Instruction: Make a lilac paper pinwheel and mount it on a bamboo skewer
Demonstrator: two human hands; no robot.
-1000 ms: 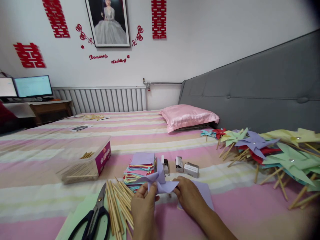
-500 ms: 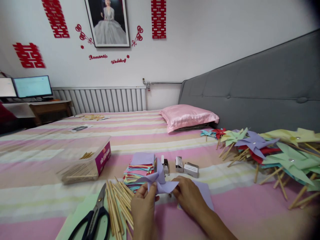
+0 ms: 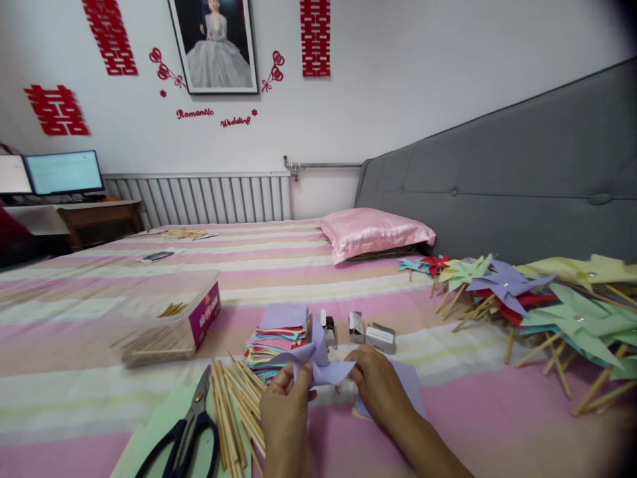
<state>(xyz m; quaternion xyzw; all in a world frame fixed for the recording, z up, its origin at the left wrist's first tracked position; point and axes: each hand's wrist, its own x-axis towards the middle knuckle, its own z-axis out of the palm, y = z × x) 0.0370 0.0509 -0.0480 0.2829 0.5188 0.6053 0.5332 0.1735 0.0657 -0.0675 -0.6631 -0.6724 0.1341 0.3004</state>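
Observation:
My left hand (image 3: 286,415) pinches a half-folded lilac paper pinwheel (image 3: 316,362) above the striped bedspread, fingers closed on its near edge. My right hand (image 3: 381,392) is curled at the pinwheel's right tip, over a flat lilac paper sheet (image 3: 411,385); what its fingertips grip is hidden. Just behind lie a stack of coloured paper squares (image 3: 279,335) and small metal boxes (image 3: 381,337). A bundle of wooden sticks (image 3: 236,405) lies left of my left hand.
Black-handled scissors (image 3: 192,428) rest on a green sheet at the lower left. A clear plastic box (image 3: 166,318) with sticks sits further left. Finished pinwheels (image 3: 537,299) are heaped at the right by the grey headboard. A pink pillow (image 3: 373,232) lies behind.

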